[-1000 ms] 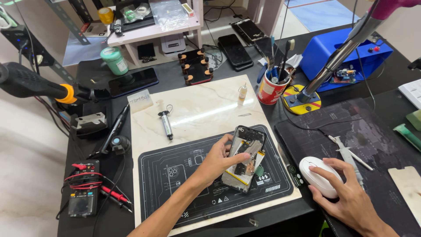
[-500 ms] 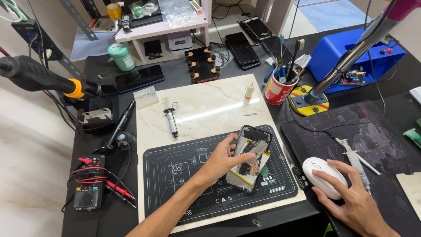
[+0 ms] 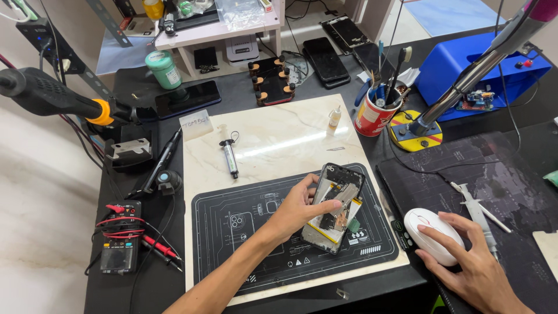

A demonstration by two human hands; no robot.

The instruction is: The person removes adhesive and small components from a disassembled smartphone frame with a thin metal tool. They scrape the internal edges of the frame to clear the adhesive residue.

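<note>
An opened phone [image 3: 340, 195] with its back cover off lies on the dark work mat [image 3: 244, 232], showing its inner boards. My left hand [image 3: 299, 209] rests on the phone's left edge, thumb across its middle, holding it down. My right hand [image 3: 474, 267] lies on a white computer mouse [image 3: 427, 229] on the black pad [image 3: 500, 197] at the right, fingers draped over it.
A syringe [image 3: 229, 156] and a small dropper bottle [image 3: 334, 117] lie on the marble slab [image 3: 279, 139]. A red cup of tools [image 3: 375, 113], a blue box [image 3: 471, 64], a microscope arm [image 3: 465, 81], a multimeter [image 3: 119, 244], a hot-air handle [image 3: 52, 96] and spare phones [image 3: 328, 58] surround it.
The view has shifted slightly, so everything sits a little lower and to the right in frame. Both hands keep their places on the phone and the mouse.
</note>
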